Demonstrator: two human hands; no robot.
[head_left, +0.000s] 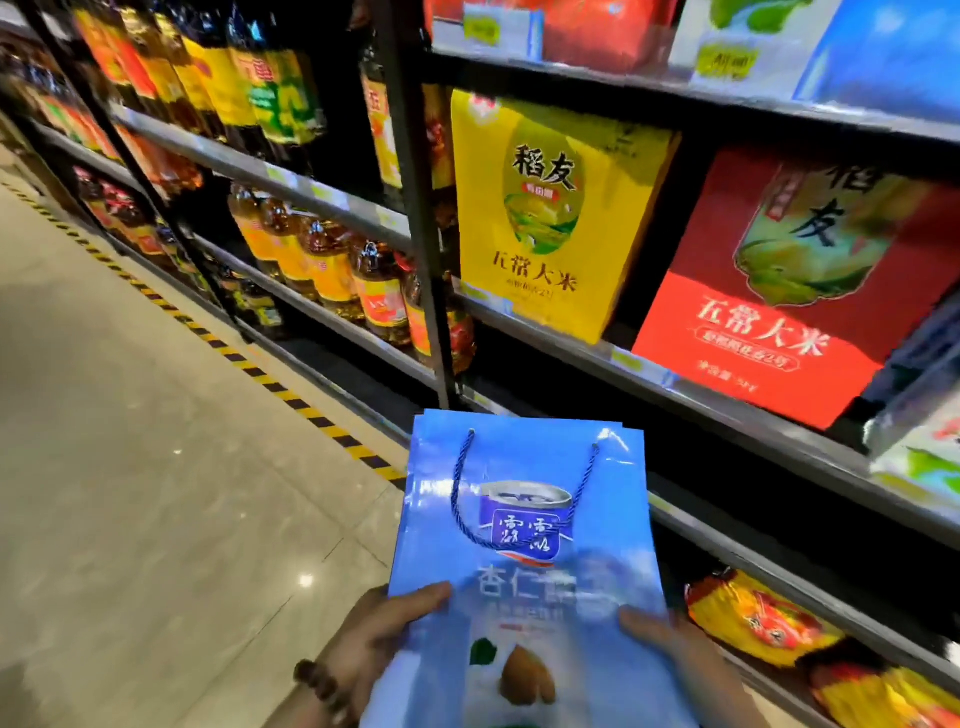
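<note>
Two hands on a flat glossy blue paper gift bag (524, 571), both at its near end, low in the view. Left hand (376, 639) at the bag's left edge, thumb laid over the printed face, other fingers hidden beneath: a pinch on the paper. Right hand (678, 657) at the right edge, likewise thumb on top and fingers out of sight below, gripping. Between the two thumbs, blurred printed text and an almond picture. Held in the air, far end pointing toward the dark metal shelf (727, 410), just in front of its upright post. Twisted blue cord handle (456, 488) lying slack in a loop against the bag's face, fixed at two eyelets near the far edge. Dark beaded bracelet (319, 686) round the left wrist.

Beyond the bag, on the shelf, tall yellow rice carton (545, 208) upright, with wide red rice carton (795, 296) just beside it to the right. Further left, rows of amber cooking-oil bottles (332, 270) with yellow and red labels. Down the left side, pale glossy tiled floor (130, 441), edged by yellow-and-black striped tape (293, 400) along the shelf's foot. Low right, crinkled yellow-and-orange packets (753, 618) on the bottom level, near the right hand but apart from it.
</note>
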